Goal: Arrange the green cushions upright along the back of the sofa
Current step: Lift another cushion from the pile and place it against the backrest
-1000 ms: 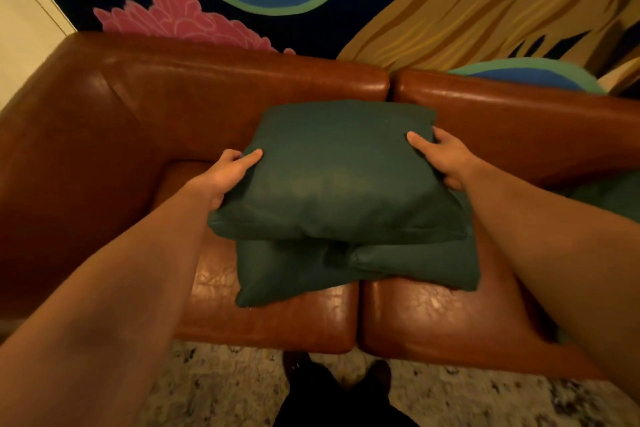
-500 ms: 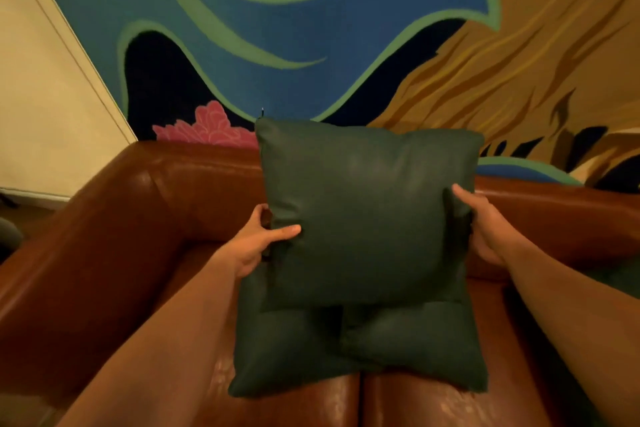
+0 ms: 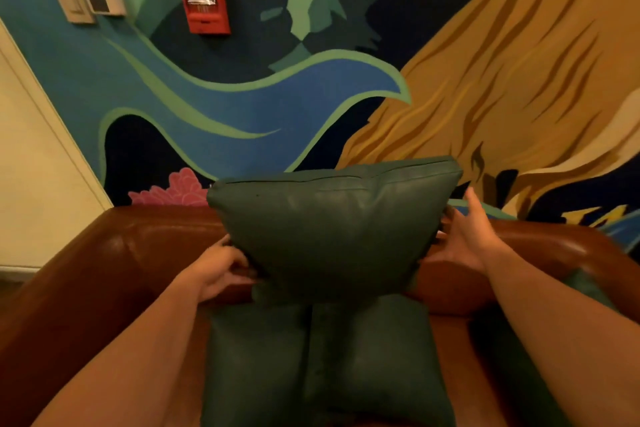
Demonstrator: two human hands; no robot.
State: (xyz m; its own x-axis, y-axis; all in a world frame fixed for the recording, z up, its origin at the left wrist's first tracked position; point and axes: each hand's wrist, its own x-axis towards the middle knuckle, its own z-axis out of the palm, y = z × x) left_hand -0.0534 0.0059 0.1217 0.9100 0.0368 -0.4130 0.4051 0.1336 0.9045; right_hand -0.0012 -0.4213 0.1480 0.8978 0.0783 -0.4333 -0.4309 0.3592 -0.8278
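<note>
Raised higher since before, green cushion (image 3: 329,236) upright, left hand (image 3: 221,270) gripping its edge, right hand (image 3: 464,239) spread against it

Dark green cushions (image 3: 332,239); brown leather sofa (image 3: 138,246); blue-green-ochre mural (image 3: 242,107); red wall box (image 3: 204,0).

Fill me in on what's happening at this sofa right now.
A person is standing a green cushion upright against the back of a brown leather sofa. The left hand grips the cushion's lower left edge. The right hand is at its right side with fingers spread, seemingly not gripping. Two more green cushions lie flat on the seat in front, not yet stood up, and part of another green cushion shows at the right end.
</note>
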